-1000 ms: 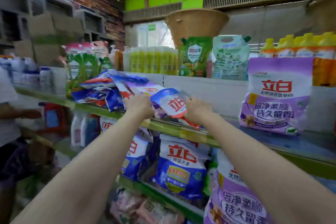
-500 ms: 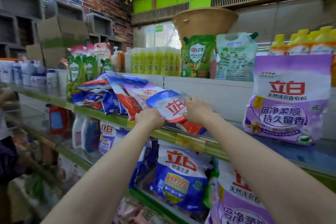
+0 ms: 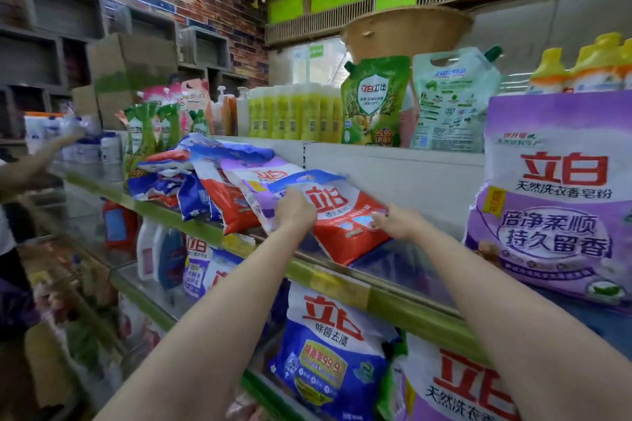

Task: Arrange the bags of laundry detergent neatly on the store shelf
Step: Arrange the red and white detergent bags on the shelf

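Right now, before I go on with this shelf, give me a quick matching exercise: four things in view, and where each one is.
Things:
1. red and white bag
2. big purple bag
3. blue bag
4. green pouch

Places:
A. shelf below the hands
B. under both hands, leaning on the pile
C. top ledge, in front of the woven basket
D. standing upright at the right of the shelf

Pairs: 1-B, 2-D, 3-A, 4-C. The left hand and right hand rest on the red and white bag.
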The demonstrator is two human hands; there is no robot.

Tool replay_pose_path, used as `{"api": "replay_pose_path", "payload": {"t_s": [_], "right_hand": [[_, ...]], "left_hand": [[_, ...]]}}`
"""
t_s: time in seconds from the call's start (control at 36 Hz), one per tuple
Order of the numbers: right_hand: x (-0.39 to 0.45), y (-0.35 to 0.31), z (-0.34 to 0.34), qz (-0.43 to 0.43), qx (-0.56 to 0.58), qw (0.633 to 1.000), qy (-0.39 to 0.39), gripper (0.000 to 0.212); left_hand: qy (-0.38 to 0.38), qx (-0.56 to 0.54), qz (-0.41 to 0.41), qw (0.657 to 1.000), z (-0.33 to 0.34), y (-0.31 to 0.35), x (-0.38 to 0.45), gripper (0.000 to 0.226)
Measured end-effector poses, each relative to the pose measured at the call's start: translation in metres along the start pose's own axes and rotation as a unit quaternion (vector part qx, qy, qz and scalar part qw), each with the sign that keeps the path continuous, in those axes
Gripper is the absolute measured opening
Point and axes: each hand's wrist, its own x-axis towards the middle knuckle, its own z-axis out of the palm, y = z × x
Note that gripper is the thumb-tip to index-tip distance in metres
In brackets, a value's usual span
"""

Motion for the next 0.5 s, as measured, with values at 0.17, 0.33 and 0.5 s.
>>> {"api": "replay_pose_path", "payload": {"t_s": [0.17,0.33,0.5], "right_hand": [[0.019,0.02,0.0,0.008,0.093,0.996,-0.012,0.062],[0.022,0.016,0.0,0.029,0.25,0.967,-0.031,0.06],[0.015,0.012,-0.014,0.055,0.482,0.872,-0.065,0.014]], "left_hand": [[0.061,-0.238,-0.072,0.967,0.015,0.005,0.014,0.011],[0.087,-0.366,-0.007,0.926,0.013,0.023,0.02,0.011],[0.067,-0.404,0.041,0.912,0.013,0.034,0.047,0.01]]}}
